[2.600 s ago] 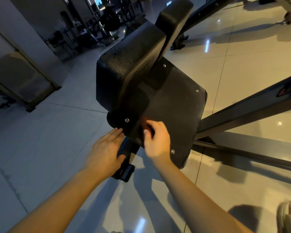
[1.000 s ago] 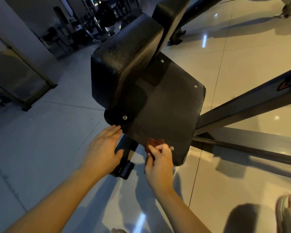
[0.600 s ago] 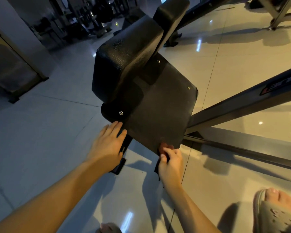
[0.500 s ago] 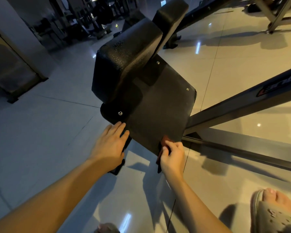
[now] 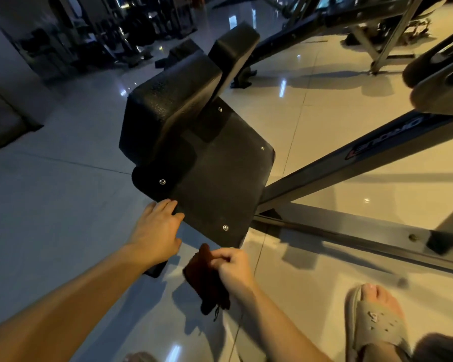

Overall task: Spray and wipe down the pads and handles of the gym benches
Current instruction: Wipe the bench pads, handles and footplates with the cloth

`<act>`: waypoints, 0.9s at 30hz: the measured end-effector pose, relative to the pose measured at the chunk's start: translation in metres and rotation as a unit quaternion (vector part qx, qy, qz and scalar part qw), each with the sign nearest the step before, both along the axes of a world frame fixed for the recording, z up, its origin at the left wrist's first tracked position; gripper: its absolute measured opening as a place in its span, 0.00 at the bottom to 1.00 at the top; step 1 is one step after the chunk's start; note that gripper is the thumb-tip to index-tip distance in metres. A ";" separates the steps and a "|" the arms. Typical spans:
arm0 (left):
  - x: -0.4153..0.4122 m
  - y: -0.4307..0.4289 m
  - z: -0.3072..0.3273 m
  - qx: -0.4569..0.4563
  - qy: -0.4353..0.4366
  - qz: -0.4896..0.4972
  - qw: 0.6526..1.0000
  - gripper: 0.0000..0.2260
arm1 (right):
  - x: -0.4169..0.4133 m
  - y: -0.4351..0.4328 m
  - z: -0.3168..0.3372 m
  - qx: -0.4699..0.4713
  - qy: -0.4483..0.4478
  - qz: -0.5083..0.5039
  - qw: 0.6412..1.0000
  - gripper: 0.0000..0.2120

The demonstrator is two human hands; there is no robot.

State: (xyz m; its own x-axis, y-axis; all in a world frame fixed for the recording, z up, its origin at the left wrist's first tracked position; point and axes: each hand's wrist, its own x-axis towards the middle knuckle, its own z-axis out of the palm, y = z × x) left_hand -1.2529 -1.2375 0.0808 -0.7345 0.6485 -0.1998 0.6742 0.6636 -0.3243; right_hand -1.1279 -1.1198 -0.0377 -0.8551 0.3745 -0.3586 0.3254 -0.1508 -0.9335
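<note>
**Cloth pinched in your right hand, just off the pad's board**

Your right hand [image 5: 233, 267] has its fingers curled in and pinches the top of a dark reddish cloth [image 5: 204, 280] between thumb and fingertips. The rest of the cloth hangs loose below the hand, with a thread trailing from its lower end. The cloth sits just below the lower corner of the bench pad's backing board [image 5: 220, 178], near it but apart from it.

Your left hand [image 5: 156, 231] holds nothing. Its fingers are straight and lie against the board's lower left edge, thumb spread out to the side.

The board is black, flat and tilted, with four metal bolts [image 5: 225, 227] near its corners. Along its upper left side the thick black cushion [image 5: 168, 105] stands up with a textured face, and a second pad [image 5: 233, 45] rises behind it at a steeper angle. To the right a dark frame beam [image 5: 364, 158] runs up and away from behind the board, with a red-edged logo on it that is too blurred to read.

The floor [image 5: 324, 113] is glossy pale tile with light spots reflected in it. Your foot in a grey sandal [image 5: 374, 317] stands at lower right, well apart from the cloth. Dark gym equipment [image 5: 115, 30] fills the far left corner, too dim to make out.
</note>
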 end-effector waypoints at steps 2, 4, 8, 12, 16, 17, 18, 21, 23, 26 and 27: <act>0.010 0.012 0.005 0.025 -0.050 0.010 0.998 0.31 | 0.012 0.030 0.010 -0.095 -0.031 -0.070 0.993 0.13; 0.024 0.030 0.011 0.079 -0.136 0.028 0.987 0.30 | 0.031 0.062 0.027 -0.134 -0.039 -0.103 0.985 0.12; 0.062 0.074 0.025 0.198 -0.303 0.054 0.931 0.34 | 0.077 0.121 0.074 -0.130 -0.016 -0.056 0.990 0.14; 0.103 0.115 0.049 0.280 -0.411 0.042 0.867 0.32 | 0.128 0.163 0.120 -0.133 0.029 -0.014 0.991 0.14; 0.146 0.148 0.081 0.311 -0.479 0.036 0.820 0.24 | 0.177 0.192 0.163 -0.106 0.032 -0.020 0.994 0.14; 0.156 0.157 0.090 0.319 -0.484 0.035 0.814 0.25 | 0.189 0.198 0.173 -0.098 0.033 -0.035 0.994 0.12; 0.165 0.168 0.098 0.331 -0.487 0.032 0.808 0.26 | 0.200 0.204 0.184 -0.091 0.039 -0.051 0.994 0.10; 0.200 0.195 0.123 0.363 -0.499 0.014 0.786 0.13 | 0.235 0.219 0.213 -0.066 0.048 -0.096 0.992 0.09; 0.220 0.205 0.135 0.397 -0.499 0.007 0.770 0.09 | 0.259 0.224 0.231 -0.067 0.036 -0.109 0.991 0.09; 0.242 0.218 0.142 0.418 -0.519 -0.006 0.745 0.08 | 0.297 0.229 0.254 0.013 -0.011 -0.103 0.995 0.20; 0.248 0.224 0.143 0.415 -0.526 -0.012 0.742 0.09 | 0.307 0.229 0.259 0.043 -0.030 -0.104 0.993 0.22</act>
State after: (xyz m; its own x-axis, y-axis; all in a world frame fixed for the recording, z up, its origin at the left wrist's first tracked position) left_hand -1.0053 -1.0133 0.2234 -0.4412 0.8795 -0.1784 0.2792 0.3234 0.9041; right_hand -0.8210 -0.8912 0.2214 -0.7339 0.5726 -0.3655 0.3503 -0.1420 -0.9258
